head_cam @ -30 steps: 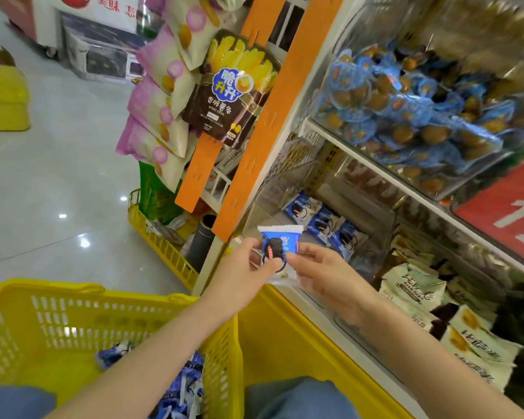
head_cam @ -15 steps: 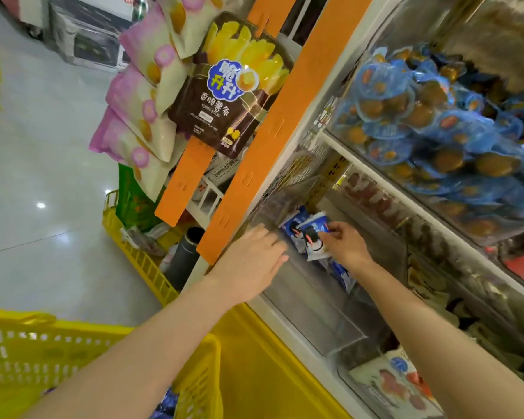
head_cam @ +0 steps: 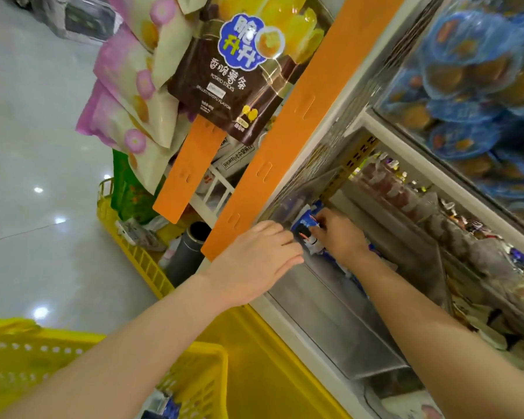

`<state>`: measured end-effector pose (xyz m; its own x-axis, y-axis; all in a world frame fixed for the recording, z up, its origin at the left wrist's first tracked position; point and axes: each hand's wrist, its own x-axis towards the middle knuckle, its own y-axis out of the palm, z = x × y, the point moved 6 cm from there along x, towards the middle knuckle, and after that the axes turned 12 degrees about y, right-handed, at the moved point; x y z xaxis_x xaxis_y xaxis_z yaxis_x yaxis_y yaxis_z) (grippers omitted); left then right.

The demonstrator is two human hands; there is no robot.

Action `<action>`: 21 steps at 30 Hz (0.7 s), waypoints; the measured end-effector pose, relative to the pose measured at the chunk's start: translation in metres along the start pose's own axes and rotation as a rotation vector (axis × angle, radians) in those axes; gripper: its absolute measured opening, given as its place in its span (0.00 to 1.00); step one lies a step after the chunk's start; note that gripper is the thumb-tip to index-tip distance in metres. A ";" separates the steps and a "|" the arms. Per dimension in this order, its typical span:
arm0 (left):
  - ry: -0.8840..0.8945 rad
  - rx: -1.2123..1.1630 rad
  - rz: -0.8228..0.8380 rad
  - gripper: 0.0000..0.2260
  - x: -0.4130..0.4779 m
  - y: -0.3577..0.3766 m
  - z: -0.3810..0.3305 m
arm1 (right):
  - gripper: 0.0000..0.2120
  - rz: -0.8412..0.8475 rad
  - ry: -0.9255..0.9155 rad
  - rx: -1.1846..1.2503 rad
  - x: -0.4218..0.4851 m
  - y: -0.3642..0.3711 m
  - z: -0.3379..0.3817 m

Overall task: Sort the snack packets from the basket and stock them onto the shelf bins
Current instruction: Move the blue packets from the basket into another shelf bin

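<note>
My right hand (head_cam: pixel 341 237) reaches into a clear shelf bin (head_cam: pixel 339 325) and pinches a small blue and white snack packet (head_cam: pixel 304 229) by its top edge, at the bin's far end among other blue packets. My left hand (head_cam: pixel 259 261) rests flat on the bin's near front corner, fingers together, holding nothing. The yellow basket (head_cam: pixel 194 379) sits at the bottom left, with a few blue packets showing inside it.
Orange hanging strips (head_cam: pixel 285 140) carry a brown potato-stick bag (head_cam: pixel 239 71) and pink bags (head_cam: pixel 127 95) just left of the bin. Blue-wrapped cakes (head_cam: pixel 472 86) fill the shelf above. A second yellow basket (head_cam: pixel 133 252) stands on the shiny floor.
Both hands held the packet over the basket; since then my right hand has carried it into the bin's far end while my left hand let go and settled on the bin's front corner.
</note>
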<state>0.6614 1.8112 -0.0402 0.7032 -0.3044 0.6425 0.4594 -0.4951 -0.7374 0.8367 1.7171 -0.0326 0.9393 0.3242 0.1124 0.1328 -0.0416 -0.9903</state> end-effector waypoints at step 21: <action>-0.129 0.172 0.254 0.18 -0.026 -0.029 -0.043 | 0.25 0.076 -0.272 0.224 -0.203 -0.038 0.009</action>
<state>0.6065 1.7980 -0.0265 0.8650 -0.2891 0.4100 0.3379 -0.2684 -0.9021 0.6379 1.6609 -0.0180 0.8211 0.5693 0.0421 -0.0348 0.1235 -0.9917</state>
